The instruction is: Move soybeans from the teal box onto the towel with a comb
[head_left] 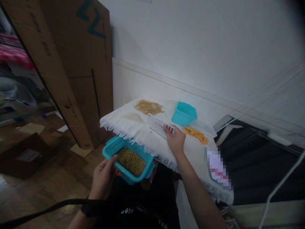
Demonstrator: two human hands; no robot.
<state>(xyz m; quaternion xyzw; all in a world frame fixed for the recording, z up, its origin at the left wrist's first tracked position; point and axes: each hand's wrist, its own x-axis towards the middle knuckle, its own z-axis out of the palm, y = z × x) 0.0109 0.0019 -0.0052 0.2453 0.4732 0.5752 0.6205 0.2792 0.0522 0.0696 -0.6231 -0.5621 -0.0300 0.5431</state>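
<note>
My left hand grips the near-left rim of a teal plastic tub just below the table's fringed front edge. Soybeans fill part of that tub. In my right hand is a white slotted plastic piece, held on edge against the tabletop. Past it lies a spread-out heap of soybeans. A low pale mound of fine grains sits to the left of the white piece, on the cloth.
A second teal tub stands at the back right of the table, beside a clear plastic lid and a folded yellow cloth. A tall cardboard box rises on the left. The white wall borders the table's far side.
</note>
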